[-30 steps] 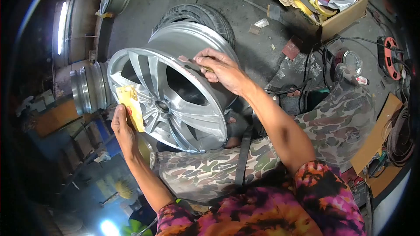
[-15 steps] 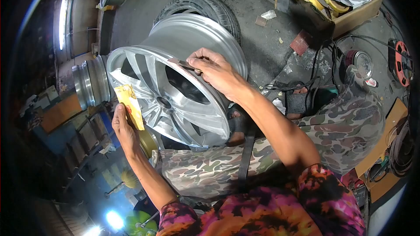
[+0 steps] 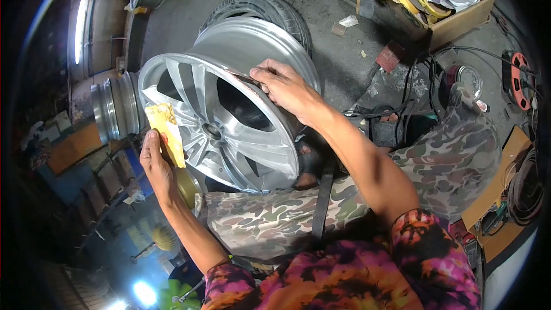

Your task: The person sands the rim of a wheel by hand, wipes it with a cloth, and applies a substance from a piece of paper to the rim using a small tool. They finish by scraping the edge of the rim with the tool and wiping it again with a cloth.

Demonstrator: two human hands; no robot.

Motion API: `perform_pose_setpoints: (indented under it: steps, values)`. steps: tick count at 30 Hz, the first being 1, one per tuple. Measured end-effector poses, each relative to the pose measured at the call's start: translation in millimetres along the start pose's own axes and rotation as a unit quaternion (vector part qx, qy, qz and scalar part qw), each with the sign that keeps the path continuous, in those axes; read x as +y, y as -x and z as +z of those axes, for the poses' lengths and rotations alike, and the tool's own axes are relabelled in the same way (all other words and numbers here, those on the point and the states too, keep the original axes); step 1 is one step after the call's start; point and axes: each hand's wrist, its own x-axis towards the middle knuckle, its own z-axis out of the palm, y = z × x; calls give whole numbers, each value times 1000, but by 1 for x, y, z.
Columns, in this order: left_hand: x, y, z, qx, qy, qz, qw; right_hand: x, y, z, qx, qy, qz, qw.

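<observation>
A silver alloy wheel rim [image 3: 261,152] stands tilted in front of me, its spoked face toward me. My right hand [image 3: 281,86] is closed at the upper right edge of the rim, pinching a thin dark spreader that is mostly hidden by the fingers. Reddish-brown smears show on the rim's edge beside the fingertips. Left of the wheel, my left hand [image 3: 156,158] grips a yellow card [image 3: 165,129] between thumb and fingers. The card carries a small reddish spot and stands close to the spokes.
Behind the rim lies a black tyre [image 3: 252,3]. A cardboard box [image 3: 459,23] with tape rolls stands at the upper right. Cables [image 3: 410,89], a round tin [image 3: 469,80] and a red cable reel [image 3: 519,80] lie to the right. More rims [image 3: 115,109] are at left.
My right hand has slid slightly rightward along the rim's edge, and less of the dark spreader shows. My left hand still holds the card. The whole view has shifted a little.
</observation>
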Motion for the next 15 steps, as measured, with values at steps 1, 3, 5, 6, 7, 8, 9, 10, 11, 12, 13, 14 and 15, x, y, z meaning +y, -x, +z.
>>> perform_pose_setpoints:
  steps: [1, 3, 5, 6, 7, 8, 9, 10, 11, 12, 13, 14, 15]
  values:
    - [0, 1, 1, 0, 0, 1, 1000, 2, -3, -1, 7, 41, 13, 999]
    - [-1, 0, 4, 10, -3, 11, 1000, -1, 4, -2, -5, 24, 12, 1000]
    - [-3, -1, 0, 6, -2, 13, 1000, -2, 9, -3, -17, 9, 11, 1000]
    - [-4, -1, -1, 2, -3, 13, 1000, -1, 11, -4, -12, 17, 19, 1000]
    - [-5, 0, 0, 1, 0, 12, 1000, 0, 13, -4, -7, 25, 27, 999]
    - [-1, 1, 3, 6, -5, 13, 1000, 3, 14, -5, -6, 27, 27, 999]
    - [0, 2, 5, 12, -10, 13, 1000, 8, 14, -5, -4, 19, 30, 999]
    - [-2, 1, 2, 11, -8, 13, 1000, 12, 14, -6, -2, 11, 32, 999]
    - [-5, -2, -4, -8, 2, 18, 1000, 13, 16, -7, -1, 13, 32, 999]
    - [-7, -4, -8, -27, 13, 23, 999, 15, 18, -7, -1, 5, 37, 999]
    - [-9, -5, -11, -27, 15, 23, 999, 16, 20, -7, -2, -3, 43, 999]
    - [-9, -6, -12, -31, 16, 28, 999, 18, 22, -7, -1, -2, 43, 999]
    - [-10, -6, -12, -35, 16, 32, 999, 20, 23, -7, 6, -2, 40, 999]
